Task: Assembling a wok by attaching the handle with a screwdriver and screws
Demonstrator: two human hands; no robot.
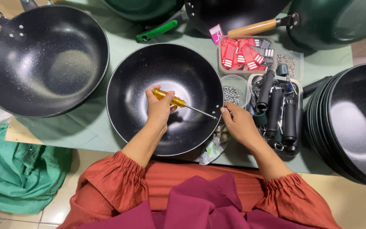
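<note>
A black speckled wok without a handle sits in front of me on a pale green cloth. My left hand grips a screwdriver by its amber handle inside the wok, its metal shaft pointing right at the wok's inner wall. My right hand is at the wok's right rim, fingertips pinched on the rim where the screwdriver tip meets it. What the fingers pinch is too small to tell.
A finished wok with a handle lies at left. A stack of bare woks stands at right. Between are a tray of black handles, a clear cup of screws, a box of red tags. More pans sit behind.
</note>
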